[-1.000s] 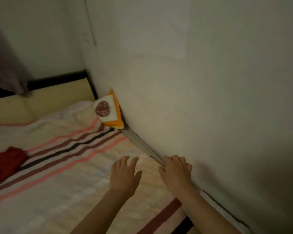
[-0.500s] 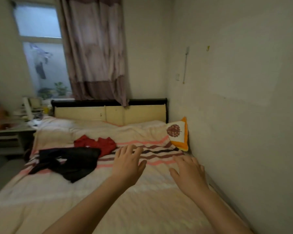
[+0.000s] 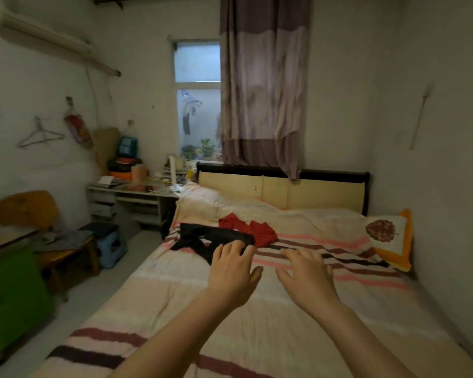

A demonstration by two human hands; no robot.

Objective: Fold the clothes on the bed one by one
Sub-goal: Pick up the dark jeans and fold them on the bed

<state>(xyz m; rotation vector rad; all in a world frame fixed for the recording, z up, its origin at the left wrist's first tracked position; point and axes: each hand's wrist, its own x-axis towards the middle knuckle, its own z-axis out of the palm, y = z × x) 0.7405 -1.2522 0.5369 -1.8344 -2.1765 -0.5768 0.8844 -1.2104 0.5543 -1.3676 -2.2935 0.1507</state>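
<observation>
Both hands are extended over the bed, palms down, holding nothing. The left hand (image 3: pixel 231 271) has its fingers (image 3: pixel 234 248) straight and slightly spread; their tips overlap the near edge of the crumpled black garment (image 3: pixel 208 238) in this view, though whether they touch it cannot be told. The right hand (image 3: pixel 307 276) is likewise spread, its fingers over the striped part of the cream, pink and maroon bedspread (image 3: pixel 325 323), apart from any garment.

Just beyond the left fingertips, and partly under the black garment's far end, lies the crumpled red garment (image 3: pixel 253 227). Neither piece is folded. Well off to the right of the right fingers, a white-and-orange cushion with a dark red motif (image 3: pixel 388 236) leans near the wall. Past the clothes stand the cream headboard (image 3: pixel 284 189), a mauve curtain (image 3: pixel 262 91) and a cluttered desk (image 3: pixel 131 192).

A second ago the view faced the wall with both hands at the mattress edge; it now faces up the bed, hands nearer the clothes. This suggests the first pick-up, probably the black garment, is about to begin.

No brand, label or writing is legible.
</observation>
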